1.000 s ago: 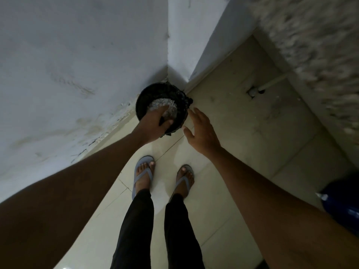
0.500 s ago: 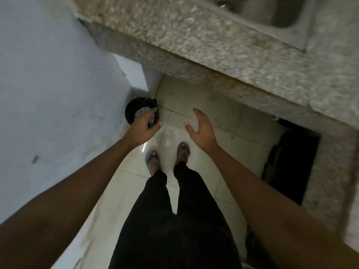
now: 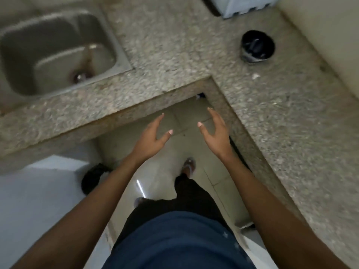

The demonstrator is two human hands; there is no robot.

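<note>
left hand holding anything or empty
Empty: the left hand is above the floor, fingers spread and relaxed, gripping nothing.

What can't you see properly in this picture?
Head view:
- Black bin on the floor: dark, partly behind the left forearm.
- Black cup on the counter: contents blurred.
- Pale box: cut by the top edge.
- Left foot: mostly under the trouser leg.

L-shaped granite counter (image 3: 174,61) blocks the open tiled floor (image 3: 186,121) ahead and right; a black container (image 3: 257,46) stands on its right wing
</note>
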